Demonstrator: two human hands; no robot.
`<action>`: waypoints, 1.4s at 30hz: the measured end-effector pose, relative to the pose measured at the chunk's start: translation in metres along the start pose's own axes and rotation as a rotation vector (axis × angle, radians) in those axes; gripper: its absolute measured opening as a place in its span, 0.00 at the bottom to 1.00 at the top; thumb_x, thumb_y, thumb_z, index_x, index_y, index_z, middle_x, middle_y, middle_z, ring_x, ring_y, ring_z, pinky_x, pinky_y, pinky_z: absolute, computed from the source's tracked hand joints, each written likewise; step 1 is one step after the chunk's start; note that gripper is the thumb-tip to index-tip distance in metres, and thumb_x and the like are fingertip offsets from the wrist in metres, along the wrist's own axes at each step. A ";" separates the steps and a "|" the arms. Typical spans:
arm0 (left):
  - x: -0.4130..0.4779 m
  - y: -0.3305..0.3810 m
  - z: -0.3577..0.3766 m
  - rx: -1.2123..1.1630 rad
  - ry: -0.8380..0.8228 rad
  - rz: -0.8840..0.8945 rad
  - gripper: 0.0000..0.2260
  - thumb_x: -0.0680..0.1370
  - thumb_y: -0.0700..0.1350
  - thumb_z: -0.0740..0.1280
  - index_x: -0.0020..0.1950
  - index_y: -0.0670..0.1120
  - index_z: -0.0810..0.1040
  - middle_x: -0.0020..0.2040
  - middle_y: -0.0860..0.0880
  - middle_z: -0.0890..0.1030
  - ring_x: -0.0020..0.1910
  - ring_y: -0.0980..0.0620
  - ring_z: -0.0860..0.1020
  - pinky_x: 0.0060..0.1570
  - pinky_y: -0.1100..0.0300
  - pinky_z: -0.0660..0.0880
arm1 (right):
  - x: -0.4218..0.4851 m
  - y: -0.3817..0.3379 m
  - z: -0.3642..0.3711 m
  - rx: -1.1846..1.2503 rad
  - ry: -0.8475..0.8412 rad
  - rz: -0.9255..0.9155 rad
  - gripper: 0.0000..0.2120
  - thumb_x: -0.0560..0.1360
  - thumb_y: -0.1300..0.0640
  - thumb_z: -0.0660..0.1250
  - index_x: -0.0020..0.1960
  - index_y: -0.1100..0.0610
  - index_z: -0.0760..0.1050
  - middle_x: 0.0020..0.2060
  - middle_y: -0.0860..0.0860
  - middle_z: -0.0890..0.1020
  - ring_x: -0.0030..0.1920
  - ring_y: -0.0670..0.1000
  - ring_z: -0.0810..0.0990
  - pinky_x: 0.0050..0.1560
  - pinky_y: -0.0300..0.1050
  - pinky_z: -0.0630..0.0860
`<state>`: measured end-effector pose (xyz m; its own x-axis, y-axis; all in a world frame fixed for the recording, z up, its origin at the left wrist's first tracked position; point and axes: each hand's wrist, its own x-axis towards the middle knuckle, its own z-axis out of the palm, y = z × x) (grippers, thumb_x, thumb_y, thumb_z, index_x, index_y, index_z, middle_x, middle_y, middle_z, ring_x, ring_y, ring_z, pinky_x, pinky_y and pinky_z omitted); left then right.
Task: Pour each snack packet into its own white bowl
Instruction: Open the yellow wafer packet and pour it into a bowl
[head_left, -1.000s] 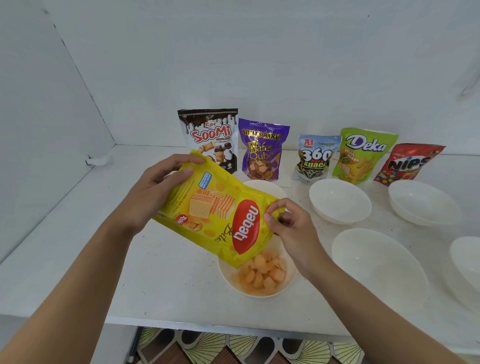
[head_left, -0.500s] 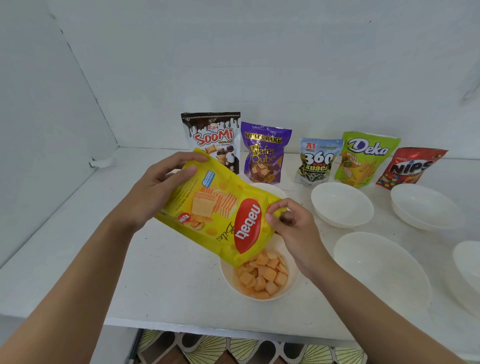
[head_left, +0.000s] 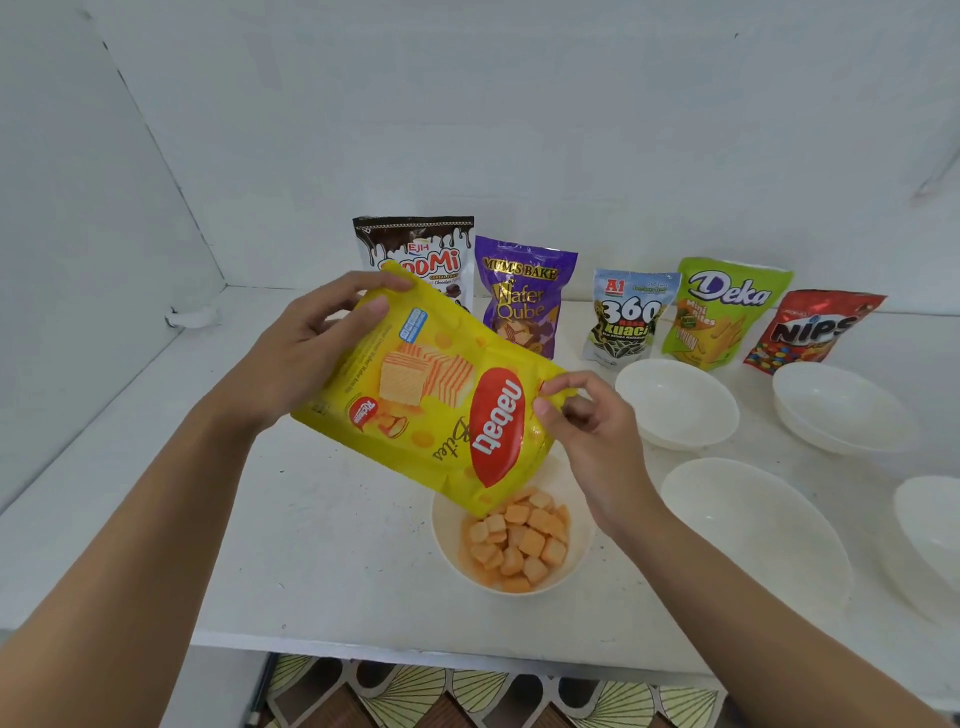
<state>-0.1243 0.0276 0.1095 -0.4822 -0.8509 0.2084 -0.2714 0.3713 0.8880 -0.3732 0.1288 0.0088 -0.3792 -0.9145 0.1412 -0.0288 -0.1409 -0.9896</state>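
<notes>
Both hands have the yellow Nabati packet (head_left: 441, 395), left hand (head_left: 301, 358) clutching its raised far end, right hand (head_left: 587, 436) pinching the right edge near the mouth, tilted mouth-down over the near white bowl (head_left: 441, 535) on the desk (head_left: 311, 545), orange wafer bites (head_left: 519, 540) heaped inside it.

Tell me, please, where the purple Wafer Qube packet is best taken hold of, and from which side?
Probably by its flat upper part, coming from the front and above. The Wafer Qube packet stands upright near the wall, with the Soomi packet close beside it, so the top is freest.
</notes>
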 end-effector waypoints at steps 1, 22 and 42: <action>0.001 0.001 0.000 -0.001 0.006 0.017 0.13 0.84 0.53 0.60 0.65 0.57 0.79 0.61 0.48 0.81 0.55 0.52 0.84 0.49 0.56 0.80 | -0.001 -0.002 0.000 0.043 0.010 -0.007 0.03 0.78 0.60 0.71 0.49 0.55 0.77 0.35 0.73 0.72 0.43 0.62 0.79 0.53 0.64 0.80; 0.004 0.021 0.007 0.011 -0.081 0.019 0.13 0.83 0.50 0.60 0.64 0.54 0.80 0.60 0.56 0.83 0.53 0.51 0.85 0.46 0.58 0.83 | -0.013 0.000 -0.012 0.054 -0.040 0.154 0.10 0.73 0.63 0.75 0.44 0.56 0.74 0.39 0.67 0.84 0.49 0.63 0.85 0.55 0.65 0.80; 0.009 0.023 0.013 0.061 -0.079 0.059 0.11 0.82 0.47 0.64 0.63 0.53 0.82 0.52 0.59 0.85 0.48 0.50 0.85 0.42 0.58 0.83 | -0.021 0.006 -0.011 0.058 -0.050 0.192 0.08 0.74 0.62 0.74 0.43 0.54 0.75 0.41 0.71 0.81 0.50 0.68 0.83 0.57 0.67 0.78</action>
<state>-0.1455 0.0333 0.1268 -0.5625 -0.7959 0.2239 -0.2899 0.4435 0.8481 -0.3755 0.1511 -0.0007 -0.3257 -0.9443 -0.0476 0.0935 0.0179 -0.9955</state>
